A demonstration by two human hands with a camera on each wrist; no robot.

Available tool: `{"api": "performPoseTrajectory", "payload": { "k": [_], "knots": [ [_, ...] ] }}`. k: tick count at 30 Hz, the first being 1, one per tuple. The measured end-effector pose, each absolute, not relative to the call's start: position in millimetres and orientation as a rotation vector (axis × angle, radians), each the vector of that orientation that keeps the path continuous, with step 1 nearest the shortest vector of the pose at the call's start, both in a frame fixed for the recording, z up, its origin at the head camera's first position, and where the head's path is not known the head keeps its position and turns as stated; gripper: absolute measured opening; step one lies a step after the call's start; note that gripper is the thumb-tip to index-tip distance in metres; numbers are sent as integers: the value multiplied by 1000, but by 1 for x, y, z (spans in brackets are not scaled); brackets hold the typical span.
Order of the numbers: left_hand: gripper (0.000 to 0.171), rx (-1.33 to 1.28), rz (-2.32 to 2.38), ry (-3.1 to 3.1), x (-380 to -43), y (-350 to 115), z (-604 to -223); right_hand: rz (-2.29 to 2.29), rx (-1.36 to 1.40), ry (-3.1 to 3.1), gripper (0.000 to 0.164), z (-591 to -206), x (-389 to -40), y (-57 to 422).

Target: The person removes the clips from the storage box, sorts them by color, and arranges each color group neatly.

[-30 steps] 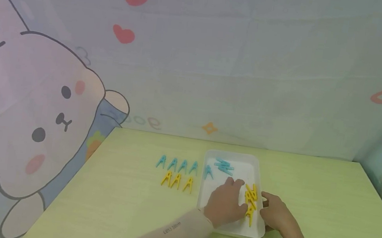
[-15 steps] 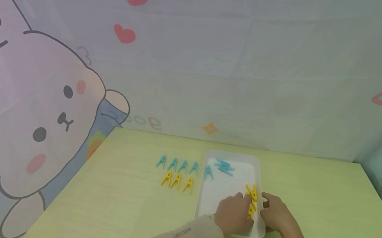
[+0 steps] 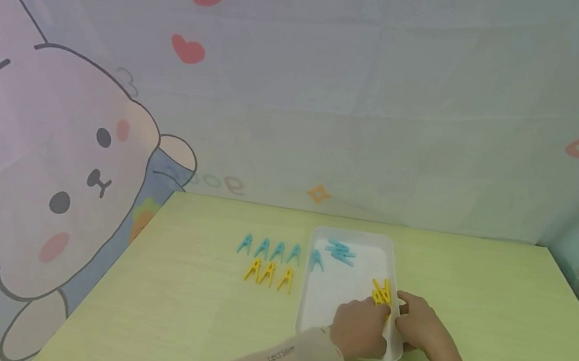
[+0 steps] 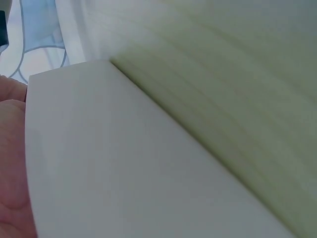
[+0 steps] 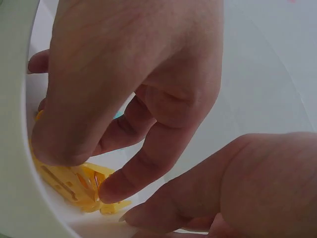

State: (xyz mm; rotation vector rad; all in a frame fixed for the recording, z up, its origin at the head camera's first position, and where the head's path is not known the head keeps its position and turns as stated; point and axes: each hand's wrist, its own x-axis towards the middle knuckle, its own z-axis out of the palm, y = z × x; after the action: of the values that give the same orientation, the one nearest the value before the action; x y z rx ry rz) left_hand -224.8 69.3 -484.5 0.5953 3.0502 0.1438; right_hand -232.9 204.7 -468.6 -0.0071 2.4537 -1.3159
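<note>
Held a yellow clothespin (image 5: 67, 184) pinched between thumb and finger of the left hand (image 3: 360, 330), inside the white tray (image 3: 318, 303) near its right wall, with long axis aslant in the right wrist view; could not tell its pointing direction beneath the fingers. Braced the right hand (image 3: 424, 327) against that wall, presumably for steadiness; could not tell whether clamped. Showed further yellow clothespins (image 3: 377, 298) just beyond. Showed, leftward on the surface (image 3: 174, 298), rows of three yellow clothespins (image 3: 269, 267) and four teal clothespins (image 3: 264, 244), narrow ends away from the person, presumably for colour separation.
</note>
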Motion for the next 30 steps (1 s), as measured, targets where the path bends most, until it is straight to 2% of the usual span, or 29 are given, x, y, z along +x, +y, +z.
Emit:
{"api": "performPoseTrajectory", "payload": {
  "k": [8, 17, 30],
  "knots": [
    [27, 607, 85, 3059, -224, 67, -484, -1299, -11, 2450, 67, -467, -233, 204],
    [45, 597, 181, 3065, -227, 57, -477, -1289, -22, 2453, 65, -468, -233, 204],
    [45, 705, 509, 3131, -239, 24, -463, -1289, 21, 2428, 65, -466, -234, 202]
  ]
}}
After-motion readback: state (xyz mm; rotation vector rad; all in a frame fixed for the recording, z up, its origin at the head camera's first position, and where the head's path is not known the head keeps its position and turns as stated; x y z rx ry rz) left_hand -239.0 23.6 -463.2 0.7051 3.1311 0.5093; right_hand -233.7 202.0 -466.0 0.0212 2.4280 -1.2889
